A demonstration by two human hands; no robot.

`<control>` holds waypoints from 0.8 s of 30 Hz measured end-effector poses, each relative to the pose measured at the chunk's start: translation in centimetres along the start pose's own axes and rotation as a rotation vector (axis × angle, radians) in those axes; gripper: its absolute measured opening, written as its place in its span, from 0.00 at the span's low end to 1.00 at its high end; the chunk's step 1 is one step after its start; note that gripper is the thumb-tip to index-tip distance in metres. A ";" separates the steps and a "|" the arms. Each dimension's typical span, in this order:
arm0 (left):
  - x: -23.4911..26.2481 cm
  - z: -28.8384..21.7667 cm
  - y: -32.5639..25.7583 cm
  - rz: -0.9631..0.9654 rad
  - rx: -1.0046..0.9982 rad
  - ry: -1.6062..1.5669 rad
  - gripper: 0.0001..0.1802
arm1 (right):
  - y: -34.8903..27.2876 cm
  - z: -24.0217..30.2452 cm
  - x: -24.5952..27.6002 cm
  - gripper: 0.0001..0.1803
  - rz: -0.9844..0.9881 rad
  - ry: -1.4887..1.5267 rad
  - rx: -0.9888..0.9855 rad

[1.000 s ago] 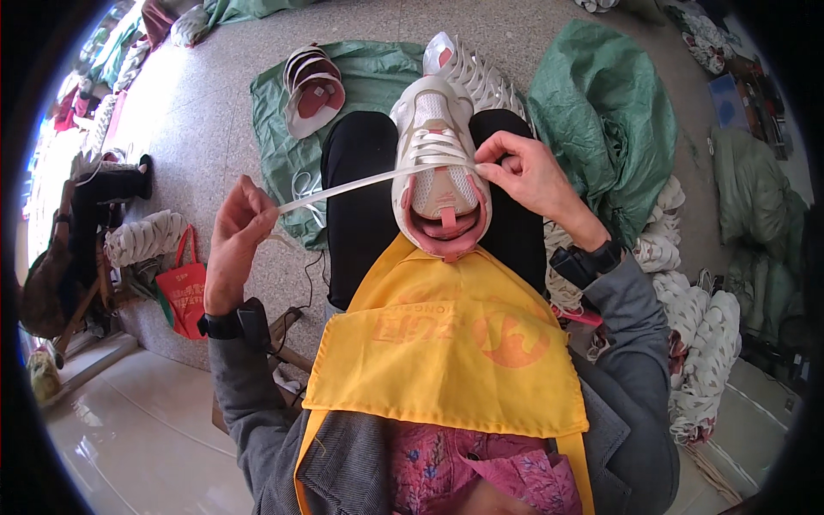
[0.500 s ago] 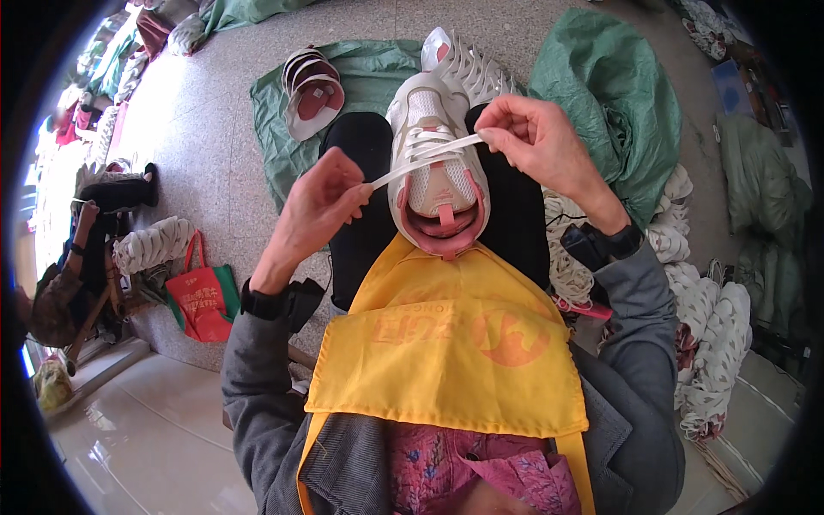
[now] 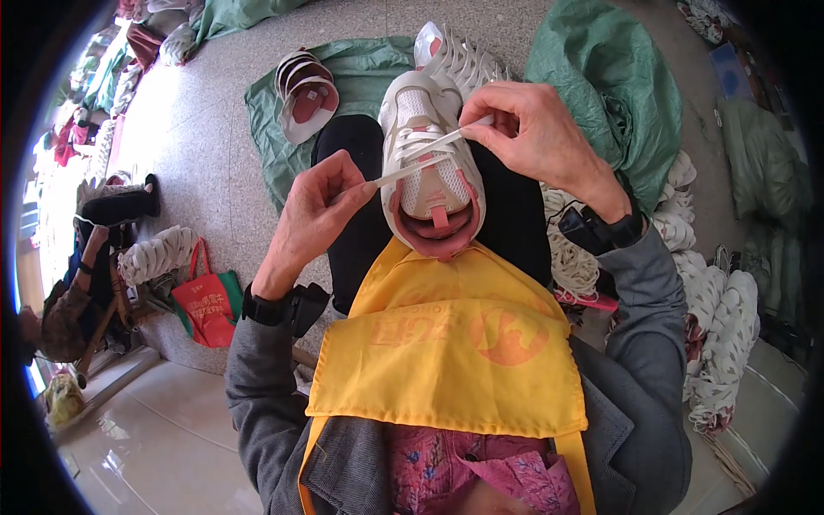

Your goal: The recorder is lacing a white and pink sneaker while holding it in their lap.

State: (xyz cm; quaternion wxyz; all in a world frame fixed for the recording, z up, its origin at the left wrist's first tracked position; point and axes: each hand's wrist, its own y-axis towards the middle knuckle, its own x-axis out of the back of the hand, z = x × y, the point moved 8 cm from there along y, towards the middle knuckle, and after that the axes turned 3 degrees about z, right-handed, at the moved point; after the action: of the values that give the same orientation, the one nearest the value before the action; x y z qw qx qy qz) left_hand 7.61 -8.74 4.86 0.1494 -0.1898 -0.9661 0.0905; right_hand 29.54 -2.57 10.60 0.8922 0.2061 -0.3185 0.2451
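While a white-and-pink mesh sneaker (image 3: 435, 187) lies between black-clothed thighs (image 3: 348, 146), left hand (image 3: 313, 210) and right hand (image 3: 541, 133), beside its edges, pinch flat white laces (image 3: 412, 171), fingertips closed; speckled grey floor (image 3: 202, 154) stretches leftward.

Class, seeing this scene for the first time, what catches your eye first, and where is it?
The bright yellow cloth apron, spread across the lower centre, stands out first. Just above it is a white-and-pink mesh shoe, its flat white laces pinched by the left hand and right hand. Crumpled green plastic sheeting fills the upper right.
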 end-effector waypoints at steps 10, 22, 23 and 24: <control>0.0 0.5 0.2 -0.010 0.027 0.025 0.12 | 0.3 0.9 0.3 0.06 -0.111 -0.176 0.278; -0.2 1.2 0.1 -0.011 0.082 -0.026 0.12 | 2.3 -0.3 -0.1 0.07 -0.227 -0.246 0.400; -0.2 1.3 0.0 -0.004 0.098 -0.020 0.12 | 2.8 -0.3 -0.2 0.07 -0.223 -0.236 0.400; -0.2 1.4 0.0 0.003 0.112 -0.015 0.12 | 3.4 -0.2 -0.4 0.07 -0.217 -0.229 0.402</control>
State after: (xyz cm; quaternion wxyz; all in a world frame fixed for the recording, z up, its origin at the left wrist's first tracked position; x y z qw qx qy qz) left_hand 7.35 -9.04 3.53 0.1522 -0.1818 -0.9604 0.1461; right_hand 27.47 0.12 10.87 0.8126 0.4387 -0.3382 0.1812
